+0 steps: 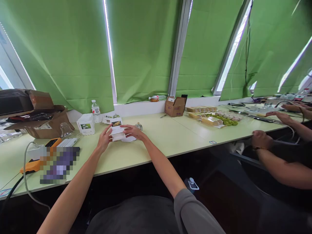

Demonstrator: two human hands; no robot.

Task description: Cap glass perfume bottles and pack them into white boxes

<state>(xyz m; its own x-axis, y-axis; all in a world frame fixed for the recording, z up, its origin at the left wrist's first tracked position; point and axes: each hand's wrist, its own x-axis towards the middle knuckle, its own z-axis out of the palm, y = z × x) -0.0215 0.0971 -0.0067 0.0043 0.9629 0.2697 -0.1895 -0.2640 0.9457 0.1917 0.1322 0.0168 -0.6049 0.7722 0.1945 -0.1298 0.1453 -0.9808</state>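
Between my two hands, over the pale table (170,136), is a small white carton (117,130) with a dark and yellow picture on its upper part. My left hand (104,139) grips its left side with bent fingers. On the opposite side, the fingers of my right hand (133,131) press against the carton's edge. A white paper-like piece lies under it, partly covered by my right hand. Just beyond that hand sits a small shiny round object (138,125), too small to make out. Flat white printed pieces (107,119) lie behind the carton.
To the left stand a larger white box (86,124), a water bottle (96,111), an open cardboard box (48,126) and an orange device (31,166). A brown carton (174,107) and several yellow trays (212,121) are farther right, where other people sit.
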